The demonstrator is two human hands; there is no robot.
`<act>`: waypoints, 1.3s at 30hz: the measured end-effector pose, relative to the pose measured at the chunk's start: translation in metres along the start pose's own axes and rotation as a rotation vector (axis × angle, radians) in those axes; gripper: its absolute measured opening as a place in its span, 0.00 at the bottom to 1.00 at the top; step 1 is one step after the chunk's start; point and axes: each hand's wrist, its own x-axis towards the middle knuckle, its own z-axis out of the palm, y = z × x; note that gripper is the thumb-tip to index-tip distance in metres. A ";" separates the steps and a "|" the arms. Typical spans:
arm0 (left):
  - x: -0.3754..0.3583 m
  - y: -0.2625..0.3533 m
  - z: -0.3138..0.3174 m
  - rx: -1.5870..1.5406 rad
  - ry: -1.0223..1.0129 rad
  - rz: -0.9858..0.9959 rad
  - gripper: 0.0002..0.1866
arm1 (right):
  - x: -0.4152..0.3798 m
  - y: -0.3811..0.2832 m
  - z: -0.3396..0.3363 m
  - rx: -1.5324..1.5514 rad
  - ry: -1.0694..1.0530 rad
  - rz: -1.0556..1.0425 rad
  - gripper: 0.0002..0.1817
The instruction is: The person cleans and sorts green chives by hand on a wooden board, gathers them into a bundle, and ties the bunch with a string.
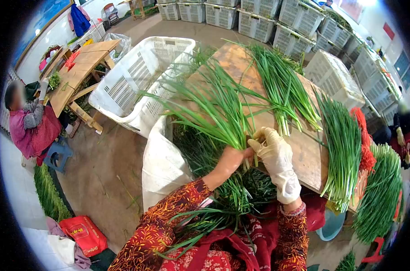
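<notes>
My left hand (233,159) is bare and closed round the pale lower stalks of a bunch of garlic chives (221,110); the leaves fan out up and to the left. Beside it, my right hand (276,156) wears a cream glove. Its fingers are pinched together at the stalk ends, and whatever lies between them is hidden. On the wooden board (308,156) just beyond lie loose chives (279,81). A neat bundle of chives (340,151) rests at the board's right side. More dark green leaves (200,153) hang below my hands and over my lap.
Red twine (362,140) and another chive pile (380,194) are at the right. A white crate (132,74) stands front left, with stacked crates (257,25) behind. A person (31,122) sits at a wooden table (81,67); another is at far right. A blue basin (331,225) is low right.
</notes>
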 end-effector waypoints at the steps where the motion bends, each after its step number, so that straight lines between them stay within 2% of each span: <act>1: 0.000 -0.001 -0.001 0.035 -0.017 -0.022 0.06 | 0.001 0.003 0.003 -0.101 -0.013 0.002 0.07; 5: -0.005 -0.003 -0.003 0.081 -0.043 -0.057 0.07 | -0.001 0.012 0.013 -0.187 0.007 0.032 0.06; 7: -0.005 -0.009 0.003 0.018 0.133 -0.014 0.07 | -0.003 0.009 0.012 -0.080 0.100 -0.012 0.05; 8: -0.006 -0.008 -0.001 -0.329 0.037 -0.219 0.09 | -0.005 0.008 0.011 0.031 0.186 -0.061 0.05; 9: -0.007 -0.006 -0.008 -0.435 0.014 -0.393 0.13 | -0.007 0.008 0.011 0.068 0.201 -0.106 0.05; 11: -0.004 -0.012 -0.009 -0.620 -0.031 -0.472 0.15 | -0.010 0.011 0.018 0.092 0.228 -0.161 0.06; 12: -0.006 -0.009 -0.006 -0.669 -0.077 -0.441 0.15 | -0.011 0.014 0.022 0.031 0.307 -0.266 0.06; 13: -0.006 -0.006 -0.006 -0.670 -0.086 -0.441 0.15 | -0.013 0.018 0.022 0.062 0.308 -0.276 0.09; 15: -0.005 0.000 -0.008 -0.619 -0.124 -0.445 0.15 | -0.018 0.019 0.024 0.256 0.300 -0.183 0.08; 16: -0.004 0.006 -0.008 -0.559 -0.073 -0.429 0.15 | -0.022 0.016 0.022 0.253 0.305 -0.182 0.08; 18: -0.004 0.017 -0.006 -0.565 -0.010 -0.308 0.15 | -0.032 0.006 0.015 0.949 0.053 0.183 0.05; 19: -0.003 0.022 -0.005 -0.563 0.043 -0.267 0.14 | -0.036 0.006 0.011 1.064 -0.038 0.150 0.04; 20: 0.002 0.020 -0.015 -0.484 0.033 -0.221 0.14 | -0.043 0.004 0.008 1.000 -0.181 0.098 0.03; 21: 0.008 0.029 -0.021 -0.534 0.088 -0.115 0.14 | -0.048 0.003 0.003 0.932 -0.325 0.047 0.02; 22: 0.018 0.031 -0.037 -0.526 0.196 0.025 0.16 | -0.049 0.005 -0.003 0.637 -0.597 -0.079 0.04; 23: 0.026 0.044 -0.049 -0.468 0.229 0.197 0.14 | -0.050 0.006 -0.011 0.326 -0.852 -0.201 0.06; 24: 0.033 0.054 -0.056 -0.450 0.374 0.361 0.13 | -0.048 -0.003 -0.028 -0.011 -0.872 -0.152 0.11; 25: 0.036 0.062 -0.065 -0.418 0.291 0.402 0.12 | -0.037 -0.003 -0.036 -0.184 -0.710 -0.177 0.14; 26: 0.036 0.065 -0.064 -0.467 0.258 0.359 0.13 | -0.028 0.014 -0.047 0.066 -0.420 -0.008 0.13; 27: 0.035 0.066 -0.063 -0.516 0.226 0.317 0.14 | -0.019 0.032 -0.058 0.345 -0.103 0.076 0.12; 28: 0.033 0.062 -0.058 -0.612 0.137 0.221 0.16 | 0.005 0.048 -0.065 -0.259 0.162 -0.092 0.11; 30: 0.026 0.042 -0.046 -0.735 -0.045 0.053 0.21 | 0.037 0.091 -0.071 -0.639 0.225 0.001 0.11; 31: 0.020 0.036 -0.036 -0.714 -0.052 0.001 0.20 | 0.042 0.109 -0.073 -0.639 0.230 -0.003 0.11; 33: 0.010 0.029 -0.018 -0.643 -0.030 -0.118 0.18 | 0.050 0.130 -0.077 -0.642 0.072 0.093 0.11; 34: 0.006 0.027 -0.009 -0.625 -0.027 -0.140 0.16 | 0.045 0.131 -0.077 -0.549 0.189 0.023 0.10; 35: 0.003 0.025 -0.002 -0.607 -0.020 -0.163 0.13 | 0.042 0.130 -0.076 -0.551 0.181 0.019 0.10; 37: 0.002 0.015 0.004 -0.642 -0.073 -0.222 0.14 | 0.032 0.109 -0.076 -0.199 0.315 0.045 0.09; 38: 0.001 0.011 0.008 -0.659 -0.077 -0.244 0.15 | 0.025 0.098 -0.075 -0.100 0.295 0.149 0.08; 39: 0.000 0.011 0.013 -0.674 -0.084 -0.265 0.15 | 0.024 0.096 -0.070 -0.097 0.293 0.153 0.08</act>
